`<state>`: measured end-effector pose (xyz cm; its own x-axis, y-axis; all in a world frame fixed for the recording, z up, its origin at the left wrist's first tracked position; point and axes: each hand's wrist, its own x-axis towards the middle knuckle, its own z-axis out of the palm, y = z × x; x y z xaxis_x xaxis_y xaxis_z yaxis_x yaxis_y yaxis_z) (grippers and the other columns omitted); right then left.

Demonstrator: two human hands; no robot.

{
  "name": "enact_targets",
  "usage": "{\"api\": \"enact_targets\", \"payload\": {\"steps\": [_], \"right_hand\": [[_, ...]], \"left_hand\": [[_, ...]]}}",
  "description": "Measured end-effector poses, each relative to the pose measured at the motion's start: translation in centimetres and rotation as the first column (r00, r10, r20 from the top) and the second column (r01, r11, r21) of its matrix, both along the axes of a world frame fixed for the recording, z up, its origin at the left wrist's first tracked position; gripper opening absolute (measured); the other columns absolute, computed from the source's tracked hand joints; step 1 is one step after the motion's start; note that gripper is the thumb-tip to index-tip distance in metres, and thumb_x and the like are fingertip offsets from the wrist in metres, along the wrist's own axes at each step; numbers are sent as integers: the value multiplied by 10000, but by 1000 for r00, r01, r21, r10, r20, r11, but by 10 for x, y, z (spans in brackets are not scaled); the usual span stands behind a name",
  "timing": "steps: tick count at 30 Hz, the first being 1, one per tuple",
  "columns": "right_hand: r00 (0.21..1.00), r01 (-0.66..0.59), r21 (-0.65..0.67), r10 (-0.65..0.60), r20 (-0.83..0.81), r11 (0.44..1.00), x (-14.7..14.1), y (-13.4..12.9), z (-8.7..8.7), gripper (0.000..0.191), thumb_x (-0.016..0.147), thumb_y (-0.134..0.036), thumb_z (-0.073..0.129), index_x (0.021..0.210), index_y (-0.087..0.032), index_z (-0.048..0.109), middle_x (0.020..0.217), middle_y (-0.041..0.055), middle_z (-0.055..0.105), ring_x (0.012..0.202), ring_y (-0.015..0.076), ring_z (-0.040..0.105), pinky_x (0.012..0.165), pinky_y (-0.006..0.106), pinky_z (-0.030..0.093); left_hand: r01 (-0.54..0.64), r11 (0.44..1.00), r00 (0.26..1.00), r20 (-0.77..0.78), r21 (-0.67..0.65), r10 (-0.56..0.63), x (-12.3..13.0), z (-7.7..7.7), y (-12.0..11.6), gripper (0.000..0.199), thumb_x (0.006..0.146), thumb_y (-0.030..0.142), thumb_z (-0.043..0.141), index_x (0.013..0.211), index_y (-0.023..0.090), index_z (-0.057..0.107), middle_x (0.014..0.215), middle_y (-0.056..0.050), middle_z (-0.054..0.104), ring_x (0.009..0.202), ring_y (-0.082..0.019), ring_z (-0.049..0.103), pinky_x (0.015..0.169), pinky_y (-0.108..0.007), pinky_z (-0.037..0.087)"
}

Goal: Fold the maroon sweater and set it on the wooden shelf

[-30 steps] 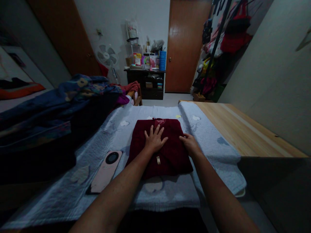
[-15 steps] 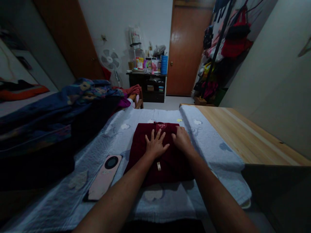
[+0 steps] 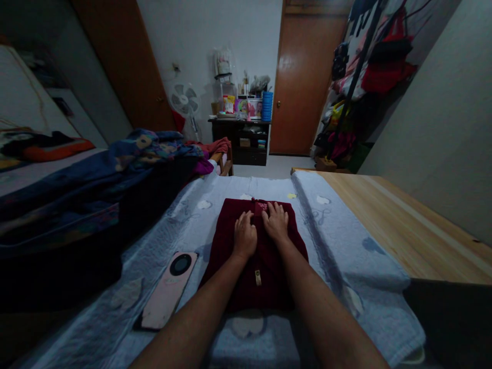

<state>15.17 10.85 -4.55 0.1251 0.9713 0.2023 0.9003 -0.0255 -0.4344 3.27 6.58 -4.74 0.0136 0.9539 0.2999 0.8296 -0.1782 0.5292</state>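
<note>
A folded dark red garment (image 3: 274, 287) lies on the pale blue bed cover (image 3: 246, 353) in front of me. It has a small light tag (image 3: 258, 278) on its front and a pinkish pattern near its far edge. My left hand (image 3: 245, 236) rests on the left half of the garment, fingers stretched forward. On the upper right part, close to the pattern, my right hand (image 3: 275, 221) lies flat with its fingers apart. Neither hand grips the cloth. Left of the garment is a pink phone (image 3: 165, 297), its round camera facing up.
Dark and blue patterned clothes (image 3: 154, 159) are heaped at the left. A wooden board (image 3: 407, 220) borders the bed on the right. Beyond stand a fan (image 3: 185, 100), a dark cabinet (image 3: 240, 143) with items on top, a brown door (image 3: 302, 82) and hanging bags (image 3: 384, 66).
My right hand has moved left from the garment's right edge onto its upper part, and its fingers have spread. My left hand's fingers have come closer together. The view has shifted slightly.
</note>
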Motion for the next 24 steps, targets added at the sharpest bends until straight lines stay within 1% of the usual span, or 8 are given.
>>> {"api": "enact_targets", "payload": {"steps": [2, 4, 8, 12, 15, 19, 22, 24], "right_hand": [[998, -6, 4, 5, 55, 1000, -2, -2, 0, 568, 933, -506, 368, 1451, -273, 353, 1542, 88, 278, 1417, 306, 196, 1113, 542, 140], [995, -2, -5, 2, 101, 1000, -5, -4, 1, 586, 926, -530, 374, 1462, -298, 325, 1551, 94, 253, 1421, 322, 175, 1099, 584, 128], [985, 2, -28, 3, 172, 1000, -9, -8, 2, 570, 950, -490, 328, 1483, -300, 268, 1561, 105, 219, 1427, 319, 151, 1081, 622, 121], [984, 16, -12, -13, 177, 1000, -10, -10, 2, 576, 948, -489, 328, 1485, -288, 269, 1559, 113, 224, 1424, 317, 160, 1080, 630, 115], [987, 14, -2, -14, 158, 1000, -10, -10, 2, 595, 937, -525, 341, 1476, -278, 298, 1553, 117, 241, 1421, 323, 168, 1083, 627, 113], [987, 6, -15, -4, 163, 1000, -11, -9, 2, 597, 940, -529, 327, 1479, -277, 291, 1558, 104, 231, 1427, 309, 155, 1099, 601, 99], [987, 8, -18, -5, 163, 1000, -11, -8, 1, 599, 940, -536, 318, 1482, -282, 284, 1560, 95, 227, 1430, 302, 148, 1105, 590, 93], [988, 11, -12, -9, 155, 1000, -11, -7, 1, 599, 937, -541, 326, 1479, -288, 291, 1559, 91, 232, 1430, 303, 153, 1107, 587, 90]], "left_hand": [[-35, 999, 999, 11, -17, 36, 0, 0, 2, 503, 884, 179, 321, 1370, 156, 446, 1484, -84, 407, 1399, -196, 297, 1155, -420, 241], [-29, 997, 999, -32, -71, 27, 2, 2, 3, 500, 910, 237, 317, 1392, 148, 416, 1513, -83, 359, 1420, -208, 250, 1163, -420, 218], [-37, 978, 995, -101, -206, 16, 8, 20, 16, 520, 953, 392, 257, 1434, 220, 350, 1535, -57, 318, 1432, -256, 209, 1136, -514, 213], [4, 988, 978, -205, -156, -37, 1, 33, 46, 534, 964, 445, 226, 1431, 215, 347, 1514, -82, 357, 1414, -253, 256, 1130, -535, 179], [-34, 993, 957, -291, -117, -2, -15, 25, 66, 538, 963, 456, 256, 1412, 188, 381, 1500, -109, 378, 1400, -248, 283, 1137, -505, 175], [-80, 989, 955, -294, -129, 39, -31, 5, 74, 573, 958, 504, 245, 1413, 184, 384, 1501, -101, 377, 1401, -241, 277, 1132, -481, 207], [-89, 985, 966, -255, -151, 48, -34, -1, 73, 596, 942, 558, 239, 1428, 235, 360, 1521, -75, 347, 1412, -262, 244, 1112, -541, 223], [-134, 976, 970, -224, -172, 94, -34, -1, 71, 623, 920, 610, 237, 1427, 270, 361, 1527, -61, 337, 1409, -304, 236, 1073, -595, 261]]}}
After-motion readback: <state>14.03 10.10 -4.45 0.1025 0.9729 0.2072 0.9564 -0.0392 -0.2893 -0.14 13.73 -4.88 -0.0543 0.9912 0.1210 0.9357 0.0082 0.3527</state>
